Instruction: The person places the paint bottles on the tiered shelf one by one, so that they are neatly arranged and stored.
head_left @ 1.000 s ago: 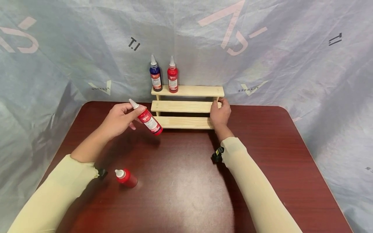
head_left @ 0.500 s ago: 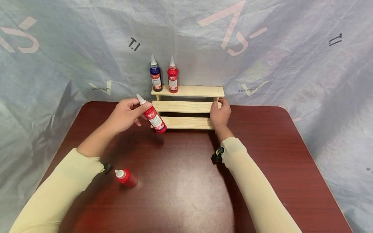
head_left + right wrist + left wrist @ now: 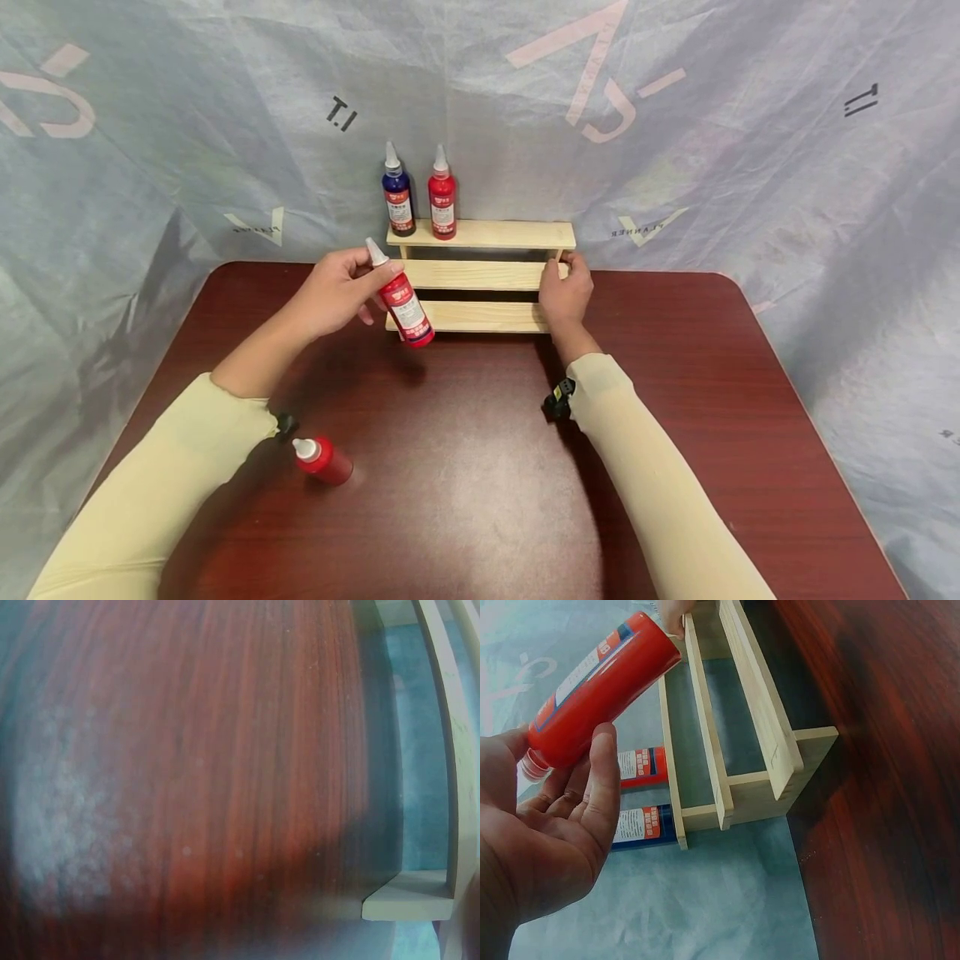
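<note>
My left hand point(image 3: 337, 292) pinches a red squeeze bottle point(image 3: 408, 312) near its neck, just below the white pointed cap. The bottle leans, base to the lower right, and overlaps the left end of a three-tier wooden rack point(image 3: 480, 274) in the head view. In the left wrist view, thumb and fingers surround the neck of this red bottle point(image 3: 600, 690). At the rack's right end, my right hand point(image 3: 566, 287) grips the side by the middle tier. On the top tier, a dark blue bottle point(image 3: 399, 204) and another red bottle point(image 3: 442, 207) stand upright.
One more red bottle point(image 3: 330, 463) stands on the dark red wooden table point(image 3: 480, 467), near my left forearm. Grey printed sheeting point(image 3: 510, 100) hangs right behind the rack and along both sides. The right wrist view shows mostly tabletop and one rack end point(image 3: 409, 896).
My left hand has carried its red bottle to the right, over the rack's left end, and the bottle has become a little more upright. The right hand has kept its place on the rack.
</note>
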`<state>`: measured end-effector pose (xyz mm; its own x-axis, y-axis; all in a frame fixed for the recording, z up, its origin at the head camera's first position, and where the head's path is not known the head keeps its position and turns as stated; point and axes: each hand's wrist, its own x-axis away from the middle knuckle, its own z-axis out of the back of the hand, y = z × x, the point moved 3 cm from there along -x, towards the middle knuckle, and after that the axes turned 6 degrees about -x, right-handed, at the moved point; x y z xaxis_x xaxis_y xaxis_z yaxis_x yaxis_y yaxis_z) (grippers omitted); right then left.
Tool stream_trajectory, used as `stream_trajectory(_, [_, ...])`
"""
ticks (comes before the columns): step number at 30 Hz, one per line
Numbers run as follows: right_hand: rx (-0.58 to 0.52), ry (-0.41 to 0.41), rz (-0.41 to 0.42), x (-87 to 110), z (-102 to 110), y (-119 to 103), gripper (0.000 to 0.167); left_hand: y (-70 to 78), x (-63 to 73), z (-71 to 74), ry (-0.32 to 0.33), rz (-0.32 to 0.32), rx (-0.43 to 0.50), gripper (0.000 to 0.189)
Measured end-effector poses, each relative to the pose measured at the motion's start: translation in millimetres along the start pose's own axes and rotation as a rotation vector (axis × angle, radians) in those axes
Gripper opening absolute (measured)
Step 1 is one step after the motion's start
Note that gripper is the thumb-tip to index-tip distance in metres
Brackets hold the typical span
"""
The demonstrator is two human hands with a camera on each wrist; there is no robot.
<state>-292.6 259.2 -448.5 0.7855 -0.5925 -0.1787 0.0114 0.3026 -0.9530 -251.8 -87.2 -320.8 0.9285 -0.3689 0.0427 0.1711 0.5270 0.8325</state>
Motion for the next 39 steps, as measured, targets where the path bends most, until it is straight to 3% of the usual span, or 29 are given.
stream_trajectory(16, [0.013, 0.016, 0.009, -0.1, -0.7, -1.8, 0.033, 5.8, -6.6, -2.1, 0.011, 0.007, 0.012, 0.042])
stream_trajectory(27, [0.023, 0.018, 0.008, 0.6, -1.2, -0.6, 0.032, 7.4, -16.7, -4.2, 0.047, -0.032, -0.016, 0.042])
stream_trajectory(32, [0.014, 0.017, 0.01, 0.9, -1.2, -0.4, 0.034, 8.5, -20.8, -6.7, 0.05, -0.05, 0.046, 0.039])
stream_trajectory(39, [0.008, 0.027, 0.017, 0.3, -1.1, -0.9, 0.033, 13.8, -26.9, -12.6, 0.008, -0.078, 0.202, 0.037])
